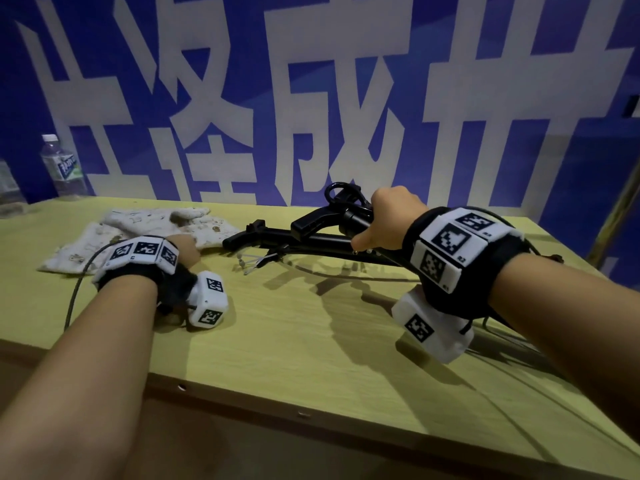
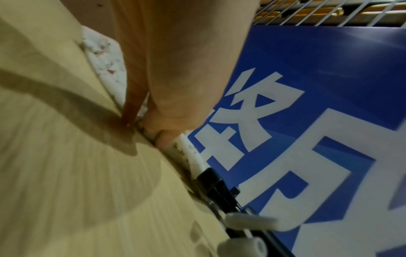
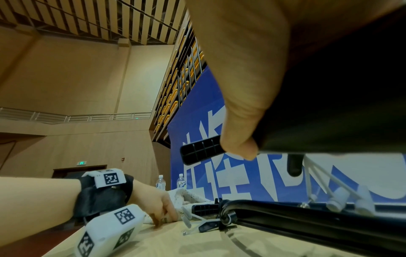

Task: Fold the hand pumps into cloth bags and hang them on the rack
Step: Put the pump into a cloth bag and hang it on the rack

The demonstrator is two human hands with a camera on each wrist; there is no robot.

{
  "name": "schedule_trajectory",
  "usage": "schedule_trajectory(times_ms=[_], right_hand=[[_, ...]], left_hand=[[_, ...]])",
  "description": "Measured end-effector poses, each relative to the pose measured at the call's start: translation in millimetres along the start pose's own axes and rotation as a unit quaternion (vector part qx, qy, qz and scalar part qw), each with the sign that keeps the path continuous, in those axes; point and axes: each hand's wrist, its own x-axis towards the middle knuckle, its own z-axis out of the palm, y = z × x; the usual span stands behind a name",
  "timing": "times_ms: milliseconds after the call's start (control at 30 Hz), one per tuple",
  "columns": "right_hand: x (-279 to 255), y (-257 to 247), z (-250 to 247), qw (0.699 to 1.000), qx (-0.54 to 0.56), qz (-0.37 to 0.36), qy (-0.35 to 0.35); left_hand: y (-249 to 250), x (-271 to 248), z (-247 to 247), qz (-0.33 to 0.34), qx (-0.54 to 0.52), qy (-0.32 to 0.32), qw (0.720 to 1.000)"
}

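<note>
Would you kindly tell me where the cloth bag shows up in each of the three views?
Head: the cloth bag lies flat at left centre, under the left hand.
Left wrist: a pale strip beside the fingers, upper left of centre.
Right wrist: low centre, beyond the left hand.
Shared landmark: the blue banner behind the table.

Both forearms reach forward. The right hand [image 1: 388,216] is raised, fingers curled tight (thumb pointing down). The left hand [image 1: 185,249] lies low, fingertips [image 3: 163,217] pressed down.
</note>
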Motion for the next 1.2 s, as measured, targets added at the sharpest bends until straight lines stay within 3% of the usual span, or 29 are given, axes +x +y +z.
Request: schedule_trajectory(times_ms=[167,267,333,400,667,800,933,1067,1200], right_hand=[[-3,1,2,1.0,0.004,0.005,-0.002],[-7,1,-2,1.0,0.012,0.004,0.003],[-9,3,-7,1.0,0.02,0.002,0.011],[-13,5,-13,0.999,0.034,0.002,0.019],[-32,18,-50,0.996,0.058,0.014,0.065],[-44,26,-72,0.995,0.04,0.017,0.092],[-60,41,-91,0.991,0.041,0.019,0.124],[-76,58,-107,0.988,0.039,0.043,0.145],[-94,81,-124,0.985,0.045,0.067,0.155]], left_hand=[[11,-7,-13,0.085,-0.018,-0.032,0.996],[12,-17,-36,0.058,-0.117,0.073,0.989],[10,-22,-57,0.065,-0.247,0.151,0.955],[13,-29,-82,0.108,-0.337,0.179,0.918],[51,-79,-147,0.264,-0.446,0.236,0.822],[73,-104,-161,0.304,-0.498,0.213,0.784],[101,-132,-171,0.333,-0.483,0.198,0.786],[134,-164,-175,0.347,-0.522,0.121,0.77],[163,-190,-173,0.361,-0.528,0.09,0.763]])
